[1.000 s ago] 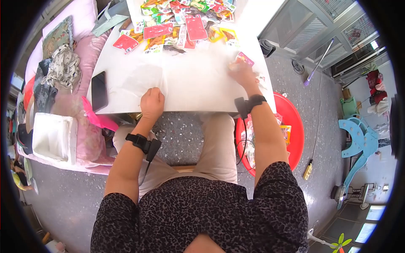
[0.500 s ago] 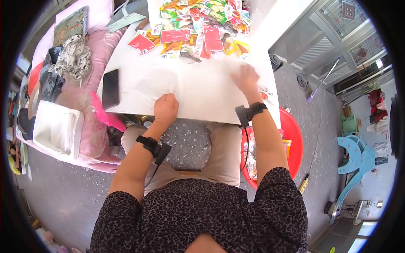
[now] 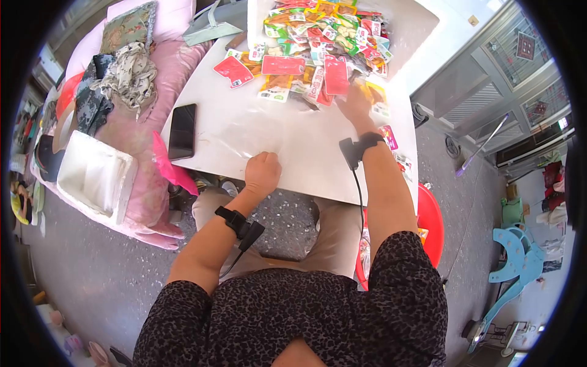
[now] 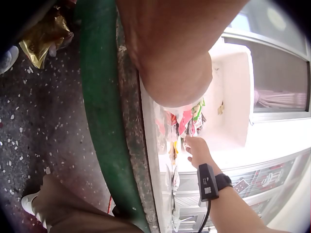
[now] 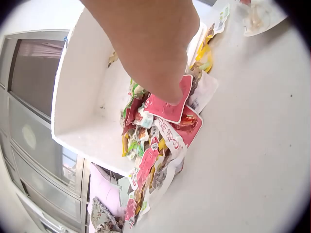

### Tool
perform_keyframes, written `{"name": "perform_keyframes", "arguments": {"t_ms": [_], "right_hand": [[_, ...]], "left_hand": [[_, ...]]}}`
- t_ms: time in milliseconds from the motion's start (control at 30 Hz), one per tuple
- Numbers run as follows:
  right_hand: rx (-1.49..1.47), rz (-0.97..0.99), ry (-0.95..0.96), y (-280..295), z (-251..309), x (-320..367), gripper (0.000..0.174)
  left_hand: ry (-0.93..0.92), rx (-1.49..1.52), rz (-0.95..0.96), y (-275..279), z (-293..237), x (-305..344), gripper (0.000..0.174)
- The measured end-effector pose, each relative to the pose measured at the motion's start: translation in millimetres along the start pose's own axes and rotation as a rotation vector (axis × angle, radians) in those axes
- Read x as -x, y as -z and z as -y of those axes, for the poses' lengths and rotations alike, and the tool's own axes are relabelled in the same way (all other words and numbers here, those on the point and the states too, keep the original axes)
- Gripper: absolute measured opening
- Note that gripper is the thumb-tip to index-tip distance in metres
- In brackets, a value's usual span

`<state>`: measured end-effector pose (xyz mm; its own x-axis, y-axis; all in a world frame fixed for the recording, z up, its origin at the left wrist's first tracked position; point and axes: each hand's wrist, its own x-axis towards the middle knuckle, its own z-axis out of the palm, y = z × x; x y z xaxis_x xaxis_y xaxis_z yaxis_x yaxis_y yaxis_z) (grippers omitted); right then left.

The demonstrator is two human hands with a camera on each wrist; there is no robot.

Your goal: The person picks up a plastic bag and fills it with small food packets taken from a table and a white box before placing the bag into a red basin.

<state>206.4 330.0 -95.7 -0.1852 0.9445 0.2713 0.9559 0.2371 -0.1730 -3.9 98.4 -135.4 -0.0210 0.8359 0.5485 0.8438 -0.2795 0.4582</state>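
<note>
My left hand (image 3: 264, 172) rests as a fist at the near table edge, its curled fingers gripping the edge of a clear plastic bag (image 3: 247, 129) lying flat. My right hand (image 3: 356, 105) reaches to the right end of a heap of snack packets (image 3: 309, 37). Its fingers touch packets beside a red packet (image 3: 335, 74); in the right wrist view the hand overlaps that red packet (image 5: 167, 109) and hides its own fingertips. From the left wrist view, the right hand (image 4: 195, 149) has its fingers loosely extended at the heap. A pink packet (image 3: 388, 137) lies near the right table edge.
A white foam box (image 5: 92, 121) lies behind the heap, packets spilling from it onto the white table (image 3: 312, 153). A phone (image 3: 183, 131) lies at the left. A red basin (image 3: 431, 214) with packets stands on the floor by my right arm.
My right hand has let go of the pink packet near the right table edge and moved to the heap. The left hand has stayed at the bag. The head view has shifted.
</note>
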Motion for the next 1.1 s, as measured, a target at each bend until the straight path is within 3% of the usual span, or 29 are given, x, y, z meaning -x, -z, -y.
{"name": "perform_keyframes", "arguments": {"t_ms": [67, 300, 533, 633, 767, 833, 1100], "right_hand": [[0.085, 0.006, 0.052, 1, 21, -9, 0.061], [0.268, 0.25, 0.039, -10, 33, -42, 0.064], [0.313, 0.084, 0.261, -29, 28, -31, 0.062], [0.108, 0.11, 0.256, -54, 18, -33, 0.063], [0.287, 0.011, 0.164, -49, 35, -32, 0.068], [0.297, -0.034, 0.129, -14, 56, -20, 0.071], [0.221, 0.09, 0.065, -24, 65, -29, 0.073]], "left_hand": [[-0.012, 0.0, 0.005, 0, 1, 1, 0.007], [-0.008, 0.021, 0.016, -2, 3, 1, 0.009], [-0.028, 0.026, -0.029, -2, 4, 2, 0.008], [-0.032, 0.027, -0.034, -3, 4, 2, 0.008], [-0.006, 0.019, -0.004, -4, 5, 2, 0.008], [0.004, 0.014, 0.012, -3, 4, 2, 0.007], [-0.018, 0.004, -0.004, 0, 2, 1, 0.005]]}}
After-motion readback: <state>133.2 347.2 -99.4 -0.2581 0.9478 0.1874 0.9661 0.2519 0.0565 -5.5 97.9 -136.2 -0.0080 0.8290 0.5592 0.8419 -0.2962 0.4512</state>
